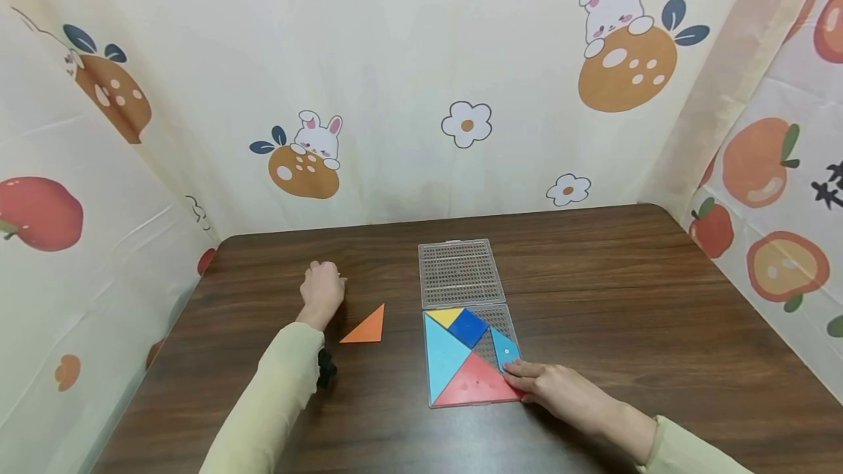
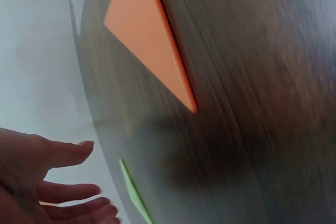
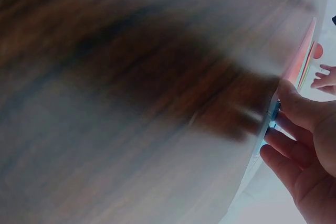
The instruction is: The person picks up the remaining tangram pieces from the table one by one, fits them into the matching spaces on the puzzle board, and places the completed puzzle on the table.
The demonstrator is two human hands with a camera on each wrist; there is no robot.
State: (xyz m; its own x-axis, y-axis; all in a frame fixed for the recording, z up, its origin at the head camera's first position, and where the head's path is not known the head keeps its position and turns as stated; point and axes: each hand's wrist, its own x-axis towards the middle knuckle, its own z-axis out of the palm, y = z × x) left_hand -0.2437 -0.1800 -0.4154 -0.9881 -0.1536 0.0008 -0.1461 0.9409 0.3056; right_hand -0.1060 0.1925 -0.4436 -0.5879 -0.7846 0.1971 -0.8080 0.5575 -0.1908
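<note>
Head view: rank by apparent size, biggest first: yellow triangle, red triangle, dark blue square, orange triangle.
1. Red triangle, though fingers may hide a corner
2. Orange triangle and dark blue square: too alike to rank
3. Yellow triangle

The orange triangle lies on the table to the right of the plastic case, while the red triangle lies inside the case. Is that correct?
No: the head view shows the orange triangle on the table to the left of the plastic case, not the right. The red triangle does lie inside the case.
</note>
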